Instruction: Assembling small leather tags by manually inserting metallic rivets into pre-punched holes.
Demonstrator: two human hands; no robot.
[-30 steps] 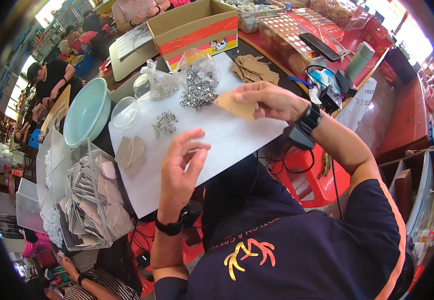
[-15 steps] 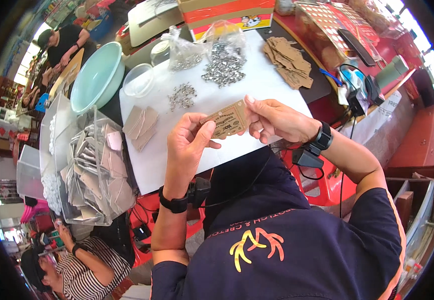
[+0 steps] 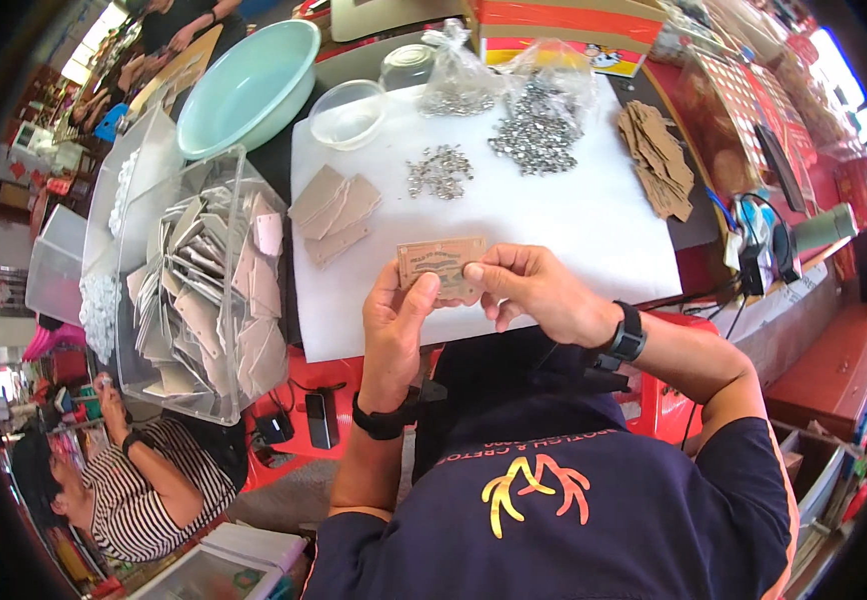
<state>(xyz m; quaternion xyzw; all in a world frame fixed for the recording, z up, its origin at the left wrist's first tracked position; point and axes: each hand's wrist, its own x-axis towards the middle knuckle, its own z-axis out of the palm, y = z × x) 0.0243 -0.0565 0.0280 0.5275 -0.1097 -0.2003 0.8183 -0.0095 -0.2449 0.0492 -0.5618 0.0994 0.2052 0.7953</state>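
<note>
White table [image 3: 574, 215], hands [image 3: 474, 300], brown card [image 3: 441, 266]

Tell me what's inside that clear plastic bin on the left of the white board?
The clear plastic bin holds a loose heap of flat tags, brown and grey, leaning on one another. They look like the brown card held in both hands. What lies beneath the heap is covered.
</note>
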